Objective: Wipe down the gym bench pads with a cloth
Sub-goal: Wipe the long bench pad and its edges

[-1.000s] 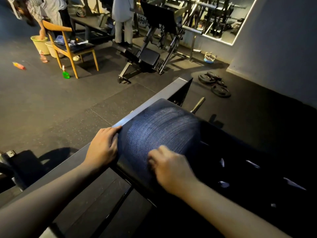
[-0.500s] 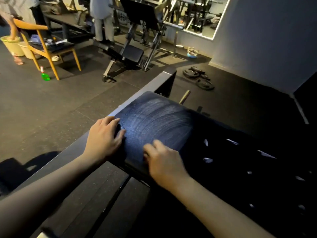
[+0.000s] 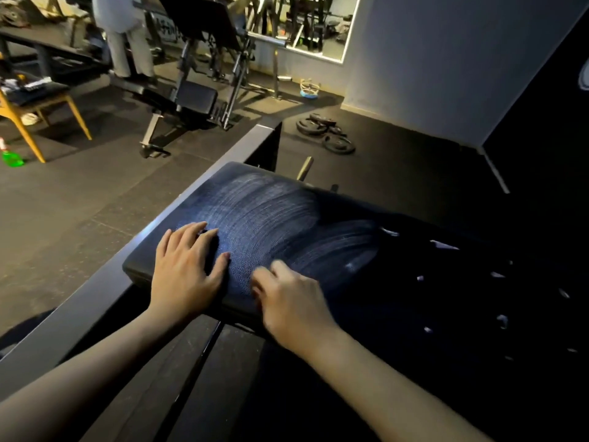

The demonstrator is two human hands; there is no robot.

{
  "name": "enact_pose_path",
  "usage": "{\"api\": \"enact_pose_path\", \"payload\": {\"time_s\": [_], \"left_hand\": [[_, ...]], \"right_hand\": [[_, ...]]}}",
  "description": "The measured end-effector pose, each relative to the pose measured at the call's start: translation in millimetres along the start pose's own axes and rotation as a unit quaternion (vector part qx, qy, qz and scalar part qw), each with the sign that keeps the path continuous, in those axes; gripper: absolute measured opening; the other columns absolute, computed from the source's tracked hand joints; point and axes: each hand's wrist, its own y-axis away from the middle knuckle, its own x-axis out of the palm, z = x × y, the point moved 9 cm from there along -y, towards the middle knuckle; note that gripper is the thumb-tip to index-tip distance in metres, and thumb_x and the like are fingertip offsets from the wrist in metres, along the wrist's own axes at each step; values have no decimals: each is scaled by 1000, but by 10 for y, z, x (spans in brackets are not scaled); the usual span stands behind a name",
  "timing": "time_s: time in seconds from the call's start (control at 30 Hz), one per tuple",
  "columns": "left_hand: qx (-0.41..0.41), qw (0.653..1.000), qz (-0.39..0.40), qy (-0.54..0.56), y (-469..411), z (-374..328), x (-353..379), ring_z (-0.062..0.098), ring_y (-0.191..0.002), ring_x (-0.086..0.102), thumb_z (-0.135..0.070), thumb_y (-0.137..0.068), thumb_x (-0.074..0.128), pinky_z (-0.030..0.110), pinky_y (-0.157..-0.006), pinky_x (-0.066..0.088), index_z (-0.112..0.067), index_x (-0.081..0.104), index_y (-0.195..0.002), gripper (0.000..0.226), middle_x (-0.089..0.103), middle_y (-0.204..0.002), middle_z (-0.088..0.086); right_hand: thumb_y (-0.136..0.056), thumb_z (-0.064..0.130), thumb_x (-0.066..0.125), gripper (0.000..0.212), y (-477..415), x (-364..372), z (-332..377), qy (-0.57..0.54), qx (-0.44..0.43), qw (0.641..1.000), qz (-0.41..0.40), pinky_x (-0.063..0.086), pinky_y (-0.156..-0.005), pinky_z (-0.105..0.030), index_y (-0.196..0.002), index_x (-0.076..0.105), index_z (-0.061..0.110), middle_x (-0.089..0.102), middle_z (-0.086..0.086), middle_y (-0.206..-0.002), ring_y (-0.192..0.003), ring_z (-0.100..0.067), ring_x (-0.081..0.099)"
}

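Judged roughly halfway on this pad. Pale curved wipe streaks across the left and middle of the bench pad (image 3: pixel 261 218), from the far edge down toward the near edge. Right end of the bench too dark to judge, flecked with small white marks, probably left to do along with the near edge and sides. Other pads in the room: not tellable from here.

Left hand (image 3: pixel 186 269) flat on the pad by its near left corner, fingers straight and spread apart, thumb out toward the middle. Dark fold (image 3: pixel 211 247) under those fingertips, possibly the cloth; cannot tell for sure. Right hand (image 3: pixel 291 303) at the near edge, just beside the left, blurred, fingers curled downward; whether clamped on cloth or on nothing, impossible to tell.

Around, on the floor: green spray bottle (image 3: pixel 12 158) far left, wooden chair (image 3: pixel 47 100) beside it with clutter on the seat, a standing person (image 3: pixel 124 43) behind, then an adjustable bench (image 3: pixel 197 98), weight plates (image 3: pixel 318 126) lying past the pad's far edge, and a wall mirror (image 3: pixel 306 23) above. Grey steel rail (image 3: pixel 95 291) running along the pad's left side, close against it. Only likely obstacle to a stroke: the left hand itself, covering the near left corner.
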Motion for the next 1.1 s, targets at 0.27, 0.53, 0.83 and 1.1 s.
{"api": "enact_pose_path", "payload": {"time_s": [0.27,0.53,0.83,1.1], "left_hand": [[16,999,-17,-26,13,-32,6,31,-133,50,-50,-93,46,53,-118,30,-14,66,-125,52,60,-137,9],[13,999,-21,-33,23,-7,-7,33,-130,50,-52,-92,44,52,-117,30,-12,65,-128,57,59,-136,10],[2,998,-23,-56,26,-54,9,30,-128,52,-47,-92,47,51,-117,31,-17,67,-123,47,62,-133,7],[9,998,-5,-55,31,-21,2,32,-130,51,-49,-93,42,54,-119,27,-19,66,-127,51,60,-135,6]], "right_hand": [[-98,21,52,21,-335,-613,-2180,132,309,941,-50,51,-83,-42,-117,61,15,64,-18,-116,-103,-42,65],[-91,26,61,8,301,-161,-251,5,33,999,-34,43,-52,-33,-98,62,24,59,-3,-87,-68,-30,65],[-95,18,57,20,-302,-622,-2492,125,374,916,-72,52,-83,-43,-114,62,14,66,-19,-116,-104,-42,65],[-96,25,56,13,-230,5,-206,8,43,999,-10,42,-61,-36,-107,62,22,63,-8,-99,-82,-36,67]]}}
